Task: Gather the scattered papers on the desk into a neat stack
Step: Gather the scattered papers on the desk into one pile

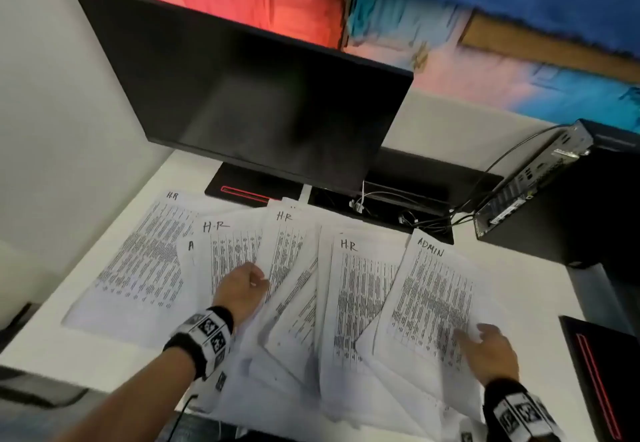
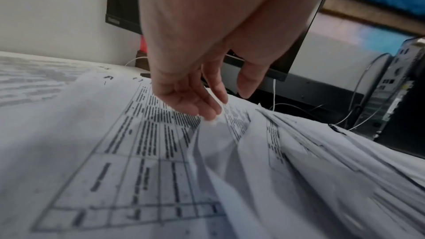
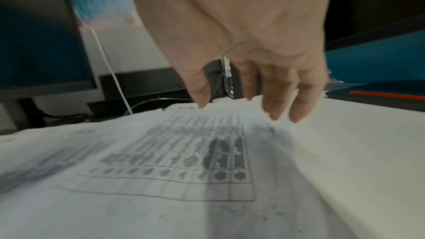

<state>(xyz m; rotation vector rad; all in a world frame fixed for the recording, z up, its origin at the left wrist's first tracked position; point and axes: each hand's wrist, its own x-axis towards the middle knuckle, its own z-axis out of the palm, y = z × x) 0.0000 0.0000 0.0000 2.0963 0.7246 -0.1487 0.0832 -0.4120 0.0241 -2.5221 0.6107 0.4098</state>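
My papers (image 1: 304, 289) lay fanned across the white desk (image 1: 533, 289) in front of the monitor (image 1: 242, 92), overlapping from the far-left sheet headed "H.R" to the sheet (image 1: 429, 299) headed "ADMIN" on the right. From the head view my left hand (image 1: 242, 289) sat on the middle of the spread with its fingers curled under, and I could not tell there what they had; the left wrist view showed more: my fingertips (image 2: 207, 110) were bent down onto the raised edge of one sheet, the thumb held apart above it, and the papers buckled into folds to the right of them. Whether I truly pinched that edge, the blur did not let me say. My right hand (image 1: 488, 351) lay on the lower right corner of the ADMIN sheet with fingers spread; the right wrist view showed those fingers (image 3: 276, 97) straight and loose, reaching down to the sheet and holding nothing. Only the head view showed the small computer (image 1: 526, 185) with its cables standing at the back right, and a dark thing with a red stripe (image 1: 602, 379) at the right edge
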